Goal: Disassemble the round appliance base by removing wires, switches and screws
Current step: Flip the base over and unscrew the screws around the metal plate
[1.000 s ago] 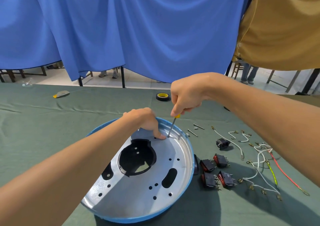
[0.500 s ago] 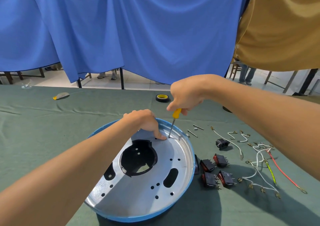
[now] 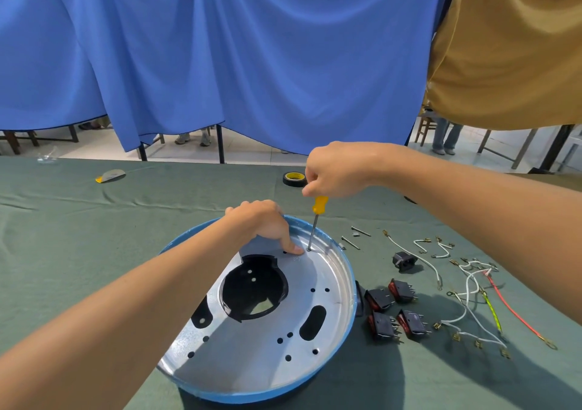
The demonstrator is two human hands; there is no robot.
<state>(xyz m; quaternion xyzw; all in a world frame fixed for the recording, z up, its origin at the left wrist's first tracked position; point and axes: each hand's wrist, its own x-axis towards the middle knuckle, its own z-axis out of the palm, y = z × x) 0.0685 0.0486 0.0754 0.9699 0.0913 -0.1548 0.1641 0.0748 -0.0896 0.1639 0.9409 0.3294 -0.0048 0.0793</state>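
Note:
The round appliance base [image 3: 327,331], a silver metal dish with a blue rim, lies on the green cloth before me. My right hand [image 3: 337,170] pinches the top of a yellow-handled screwdriver [image 3: 318,208], which stands almost upright with its tip in a hole near the base's far rim. My left hand [image 3: 261,224] rests on the far part of the base, one fingertip pressing the metal just left of the screwdriver tip. Several black rocker switches [image 3: 395,310] and loose wires [image 3: 472,302] lie to the right of the base.
A black socket part [image 3: 404,261] and a few long screws [image 3: 354,236] lie right of the base. A roll of black tape [image 3: 294,179] and a small yellow-tipped object [image 3: 111,175] sit farther back. Blue and tan cloths hang beyond the table's far edge.
My right hand has slid up the screwdriver, baring more of the yellow handle. The tip stays in the same hole and my left hand keeps its place.

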